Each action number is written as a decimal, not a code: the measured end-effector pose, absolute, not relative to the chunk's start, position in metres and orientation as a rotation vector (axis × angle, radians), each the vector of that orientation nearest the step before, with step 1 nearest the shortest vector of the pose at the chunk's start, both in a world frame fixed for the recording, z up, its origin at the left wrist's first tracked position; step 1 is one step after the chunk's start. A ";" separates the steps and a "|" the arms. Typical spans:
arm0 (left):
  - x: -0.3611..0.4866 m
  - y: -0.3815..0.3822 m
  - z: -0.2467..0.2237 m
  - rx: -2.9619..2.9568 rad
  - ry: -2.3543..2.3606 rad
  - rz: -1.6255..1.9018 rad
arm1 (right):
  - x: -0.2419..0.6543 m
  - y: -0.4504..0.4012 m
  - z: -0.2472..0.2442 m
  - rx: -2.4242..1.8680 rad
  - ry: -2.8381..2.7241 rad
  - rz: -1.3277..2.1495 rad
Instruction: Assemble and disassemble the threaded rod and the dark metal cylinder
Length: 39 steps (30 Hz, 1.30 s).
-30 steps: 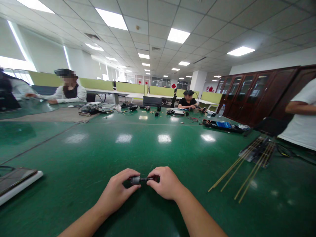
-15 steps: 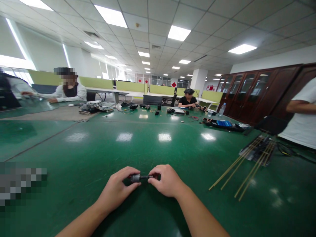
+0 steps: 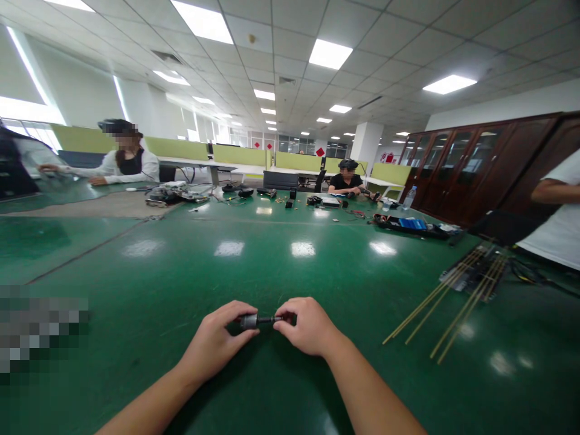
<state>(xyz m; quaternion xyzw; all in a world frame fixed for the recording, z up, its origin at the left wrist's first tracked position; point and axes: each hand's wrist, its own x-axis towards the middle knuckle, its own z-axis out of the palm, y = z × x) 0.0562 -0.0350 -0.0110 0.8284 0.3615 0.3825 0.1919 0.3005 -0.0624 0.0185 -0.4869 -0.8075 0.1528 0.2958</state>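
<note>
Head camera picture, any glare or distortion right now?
Head view: ceiling lights glare as white patches on the glossy table; the window at far left is washed out; the cabinets lean, stretched toward the edge; the lower left is pixelated; the small part between left hand and right hand lacks fine detail.

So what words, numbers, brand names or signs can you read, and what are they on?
None can be read for sure.
Red diamond sign at the back: too small.
Red wall decoration by the cupboards: too small and blurred.
Bottle: too small to read.
Grey part in the left hand: no readable marks.
</note>
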 end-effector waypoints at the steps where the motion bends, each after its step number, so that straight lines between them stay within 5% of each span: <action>1: 0.056 -0.035 -0.011 2.324 1.016 1.073 | 0.301 -0.062 0.018 -1.294 -2.147 0.405; 39: 0.052 -0.033 -0.010 2.304 1.082 1.038 | 0.309 -0.059 0.018 -1.304 -2.113 0.457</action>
